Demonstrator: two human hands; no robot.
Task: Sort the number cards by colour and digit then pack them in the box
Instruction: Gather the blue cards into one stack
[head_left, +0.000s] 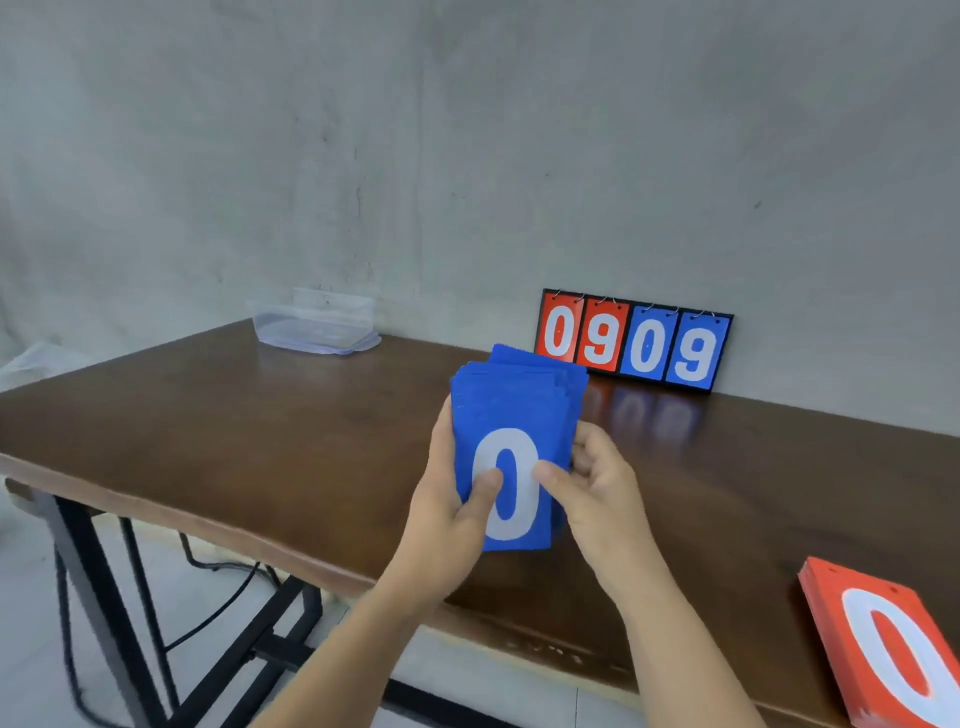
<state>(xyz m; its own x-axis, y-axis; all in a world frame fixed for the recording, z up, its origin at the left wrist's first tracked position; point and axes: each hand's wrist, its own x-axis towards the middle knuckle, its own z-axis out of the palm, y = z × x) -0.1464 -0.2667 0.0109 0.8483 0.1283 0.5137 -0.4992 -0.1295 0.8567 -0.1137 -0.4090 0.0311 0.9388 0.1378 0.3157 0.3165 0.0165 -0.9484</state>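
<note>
Cards in the blue stack (519, 395) look thin, light and smooth, so I judge that the pile will fan or slip apart if pressed on the faces alone; the best hold is across the long edges, thumb on top and fingers beneath. I hold the stack above the table (260, 415), over its near edge, with a white 0 on the top card. My left hand (447, 519) grips the left side, thumb pressed on the digit and fingers curled behind. My right hand (602, 483) pinches the right edge, thumb on the top card, fingers bent against the stack's side. Both hands are clamped on this one stack, close together. A red stack (883, 649) lies on the table at my right, 0 up. The box (311, 312) stands well apart at the far left, by the wall
</note>
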